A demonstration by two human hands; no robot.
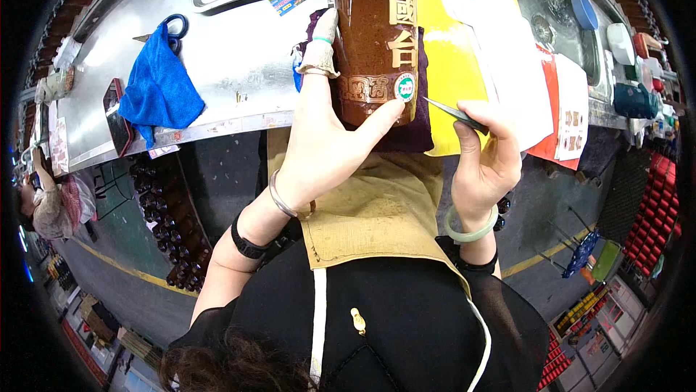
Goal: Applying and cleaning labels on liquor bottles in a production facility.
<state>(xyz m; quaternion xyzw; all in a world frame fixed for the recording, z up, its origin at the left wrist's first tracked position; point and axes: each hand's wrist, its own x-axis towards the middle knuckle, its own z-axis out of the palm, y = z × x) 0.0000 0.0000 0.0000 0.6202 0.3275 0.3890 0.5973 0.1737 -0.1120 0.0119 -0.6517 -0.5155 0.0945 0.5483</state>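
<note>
— Closest to the camera?
— Both hands. Left hand [319, 142] is wrapped around a brown bottle [373, 36], thumb pressed on its round label; the forefinger wears a cloth cover.
— And the other?
— Right hand [487, 156] is curled around thin metal tweezers [453, 113], tip near that label.
— Around them?
— Bottle rests on a dark cushion [420, 102] on a steel table [239, 65]; a blue cloth [158, 91] lies left.

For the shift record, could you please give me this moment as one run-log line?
left hand: steadies brown bottle, thumb on round sticker | right hand: holds tweezers pointed at sticker | bottle rests on dark cushion
</note>
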